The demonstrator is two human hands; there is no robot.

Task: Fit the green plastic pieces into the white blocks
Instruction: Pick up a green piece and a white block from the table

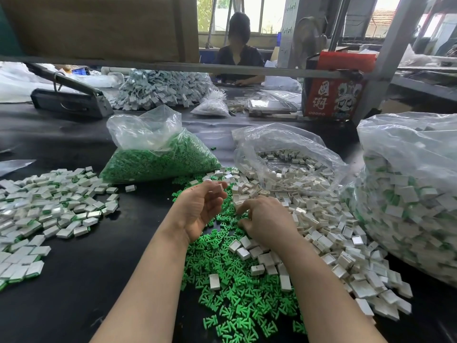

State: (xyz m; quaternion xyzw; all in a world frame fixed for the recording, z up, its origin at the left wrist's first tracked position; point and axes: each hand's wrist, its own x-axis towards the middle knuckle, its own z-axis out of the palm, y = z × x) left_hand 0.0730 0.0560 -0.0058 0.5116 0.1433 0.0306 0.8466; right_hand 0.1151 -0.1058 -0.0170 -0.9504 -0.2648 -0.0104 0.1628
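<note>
Hands over the loose green plastic pieces [237, 288] on the black worktop [103, 280].
Left hand [200, 209] pinches a small white block [218, 187]; right hand [265, 220], fingers curled, reaches down into the green pieces beside the heap of white blocks [329, 233].

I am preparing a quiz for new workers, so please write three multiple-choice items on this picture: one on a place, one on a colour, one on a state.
1. Where does the pile of finished blocks lie?
A. left of the hands
B. inside the red box
C. under the right arm

2. What colour are the loose pieces under the hands?
A. blue
B. green
C. yellow

3. What is the left hand doing?
A. lying flat on the table
B. holding a white block at its fingertips
C. gripping a bag

Answers:
1 A, the white pile with green edges lies at the left.
2 B, they are bright green.
3 B, a white block shows at its fingertips.
</note>
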